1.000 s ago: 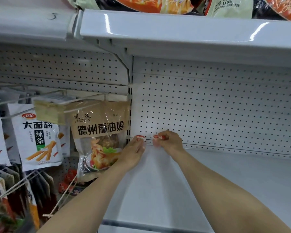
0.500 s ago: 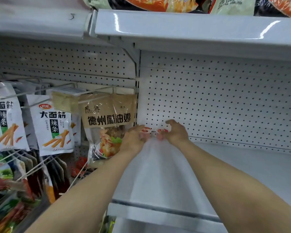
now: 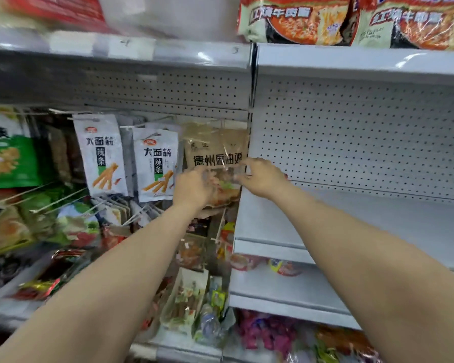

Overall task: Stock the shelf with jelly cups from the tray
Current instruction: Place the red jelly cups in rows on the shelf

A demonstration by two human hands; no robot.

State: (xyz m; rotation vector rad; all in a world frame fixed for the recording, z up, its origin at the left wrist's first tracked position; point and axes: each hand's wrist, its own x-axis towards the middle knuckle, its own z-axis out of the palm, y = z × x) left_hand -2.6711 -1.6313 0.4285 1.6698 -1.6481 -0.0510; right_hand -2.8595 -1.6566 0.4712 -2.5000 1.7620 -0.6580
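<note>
Two bare arms reach up to the back left corner of a white shelf (image 3: 378,226), right of centre in the frame.

The shelf fills the right half, bare, probably the stocking spot. The left hand (image 3: 192,188) and right hand (image 3: 262,176) meet mid-frame before a hanging snack bag (image 3: 215,150); motion blur hides their grip, and no jelly cup or tray shows.

Hands (image 3: 194,187) lifted off shelf (image 3: 378,226), drawn leftward.
</note>
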